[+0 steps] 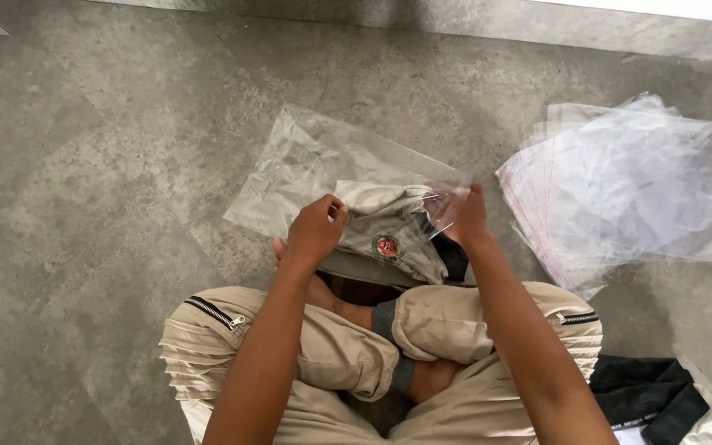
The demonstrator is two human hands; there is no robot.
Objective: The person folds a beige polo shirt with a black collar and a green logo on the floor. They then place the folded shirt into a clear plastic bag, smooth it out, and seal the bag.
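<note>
Shirt (pixel 389 235): folded, half inside bag (pixel 315 169), bag points to 11 o'clock.
Left hand (pixel 315 231): grasping shirt.
Right hand (pixel 465 216): pinching bag mouth.
Floor (pixel 84 206): open at 9 o'clock.

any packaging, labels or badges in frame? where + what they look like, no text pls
Clear plastic bag: floor ahead of the crossed legs, flat, see-through, crinkled; left hand and right hand hold its near edge around a folded beige garment.
Round badge: on the garment, red and green.
Stack of clear bags: floor to the right, fanned, thin red edge strips.
No signs or screens.
</note>
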